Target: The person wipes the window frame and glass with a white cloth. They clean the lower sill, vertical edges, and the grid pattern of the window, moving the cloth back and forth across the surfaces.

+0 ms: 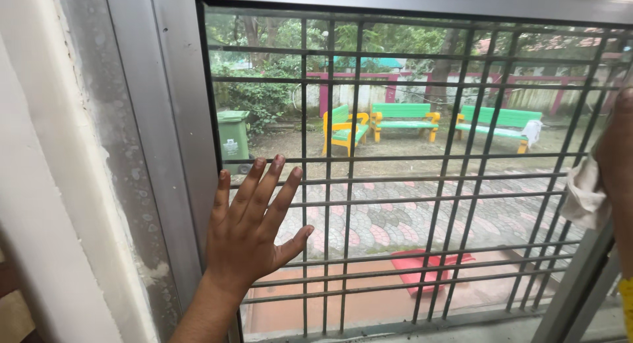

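Note:
My left hand (249, 228) lies flat with fingers spread against the window glass (395, 204), close to the left side of its grey metal frame (178, 119). My right hand (616, 152) shows only at the far right edge, pressing a pale crumpled cloth (585, 195) against the same pane. Most of the right hand is cut off by the picture's edge.
A metal grille (422, 185) of crossed bars stands behind the glass. The white wall (46, 185) with flaking paint runs down the left. Outside lie a paved path, green and yellow benches (402, 119), a green bin (233, 139) and a red mat (422, 264).

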